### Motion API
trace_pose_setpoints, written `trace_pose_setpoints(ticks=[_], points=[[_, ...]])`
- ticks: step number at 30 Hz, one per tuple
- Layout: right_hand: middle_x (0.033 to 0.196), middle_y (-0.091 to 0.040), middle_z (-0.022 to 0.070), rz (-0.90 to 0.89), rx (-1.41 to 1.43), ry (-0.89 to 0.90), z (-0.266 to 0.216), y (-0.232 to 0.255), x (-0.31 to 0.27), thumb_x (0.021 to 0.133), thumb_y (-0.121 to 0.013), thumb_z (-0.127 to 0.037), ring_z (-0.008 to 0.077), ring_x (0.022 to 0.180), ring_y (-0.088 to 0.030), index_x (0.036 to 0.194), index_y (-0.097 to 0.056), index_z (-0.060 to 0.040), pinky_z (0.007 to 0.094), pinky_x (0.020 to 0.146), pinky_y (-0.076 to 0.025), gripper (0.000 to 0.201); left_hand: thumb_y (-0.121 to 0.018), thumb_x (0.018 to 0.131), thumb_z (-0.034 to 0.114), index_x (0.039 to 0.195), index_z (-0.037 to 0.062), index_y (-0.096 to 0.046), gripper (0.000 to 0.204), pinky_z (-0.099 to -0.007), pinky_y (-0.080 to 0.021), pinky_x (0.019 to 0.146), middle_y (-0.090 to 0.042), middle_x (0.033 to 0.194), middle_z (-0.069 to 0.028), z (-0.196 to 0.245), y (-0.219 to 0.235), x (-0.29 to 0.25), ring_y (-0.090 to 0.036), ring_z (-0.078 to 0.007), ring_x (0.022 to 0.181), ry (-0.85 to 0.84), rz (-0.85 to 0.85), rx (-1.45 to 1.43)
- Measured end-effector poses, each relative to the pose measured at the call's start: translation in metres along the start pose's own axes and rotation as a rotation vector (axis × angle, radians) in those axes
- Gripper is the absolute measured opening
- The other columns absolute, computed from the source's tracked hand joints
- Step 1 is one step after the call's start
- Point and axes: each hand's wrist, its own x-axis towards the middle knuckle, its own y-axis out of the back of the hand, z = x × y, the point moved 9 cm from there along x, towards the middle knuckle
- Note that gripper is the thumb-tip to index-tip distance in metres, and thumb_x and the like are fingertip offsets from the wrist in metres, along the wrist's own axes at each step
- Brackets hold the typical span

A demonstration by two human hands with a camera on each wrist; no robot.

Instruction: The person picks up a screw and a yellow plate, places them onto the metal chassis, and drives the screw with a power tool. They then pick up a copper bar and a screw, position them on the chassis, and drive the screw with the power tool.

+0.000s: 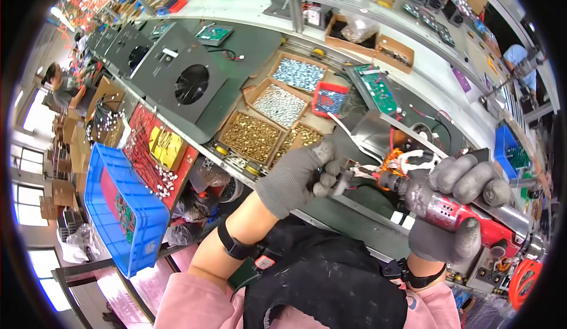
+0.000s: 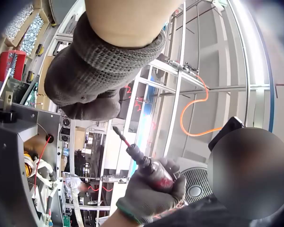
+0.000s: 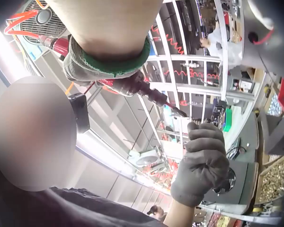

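My right hand [image 1: 466, 211] grips a red pneumatic screwdriver [image 1: 440, 208], fingers wrapped round its body. The tool lies nearly level in the head view, its bit pointing at my left hand [image 1: 301, 178]. In the right wrist view the bit tip [image 3: 181, 113] is close above the curled fingers of that left hand. Both hands wear grey gloves. Whether the left fingers pinch a small part, I cannot tell. Beyond the hands stands an open metal housing [image 2: 19, 137] with a copper-coloured coil [image 1: 393, 161] and white-sleeved wires [image 1: 419, 161] inside.
Behind the left hand are cardboard trays of brass-coloured screws [image 1: 251, 135] and silver screws [image 1: 279, 105], plus a red bin [image 1: 329, 100]. A green circuit board [image 1: 378, 90] lies beyond. Left are a grey fan panel [image 1: 177, 72] and a blue crate [image 1: 150, 223].
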Motion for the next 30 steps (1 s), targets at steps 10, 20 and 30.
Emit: trace_pose_setpoints(ticks=[10, 20, 30], points=[[0.078, -0.048, 0.0058, -0.247, 0.014, -0.086, 0.099, -0.182, -0.025, 0.075, -0.065, -0.019, 0.0201, 0.069, -0.051, 0.099, -0.046, -0.0104, 0.0319, 0.06, -0.044, 0.032, -0.055, 0.091, 0.041, 0.084, 0.0105, -0.048, 0.032, -0.019, -0.03, 0.039, -0.048, 0.064, 0.0, 0.071, 0.109, -0.069, -0.038, -0.0073, 0.048, -0.007, 0.129, -0.164], [0.082, -0.054, 0.0081, -0.456, -0.011, -0.2, 0.161, -0.27, -0.035, 0.077, -0.069, -0.01, 0.0254, 0.079, -0.056, 0.099, -0.044, -0.0126, 0.0394, 0.07, -0.052, 0.033, -0.057, 0.091, 0.037, 0.086, 0.0102, -0.049, 0.028, -0.019, -0.033, 0.044, -0.051, 0.067, 0.0006, 0.12, 0.179, -0.091, -0.042, -0.008, 0.054, -0.146, 0.093, -0.437], [0.082, -0.038, 0.0046, -0.339, -0.224, -0.196, 0.184, -0.25, -0.015, 0.084, -0.06, -0.029, 0.0195, 0.078, -0.041, 0.101, -0.05, -0.0116, 0.0321, 0.066, -0.038, 0.026, -0.052, 0.088, 0.031, 0.108, 0.0038, -0.063, 0.036, -0.036, -0.05, 0.075, -0.067, 0.092, -0.0129, 0.158, 0.45, -0.177, -0.063, -0.0235, 0.083, -0.332, 1.037, 0.624]])
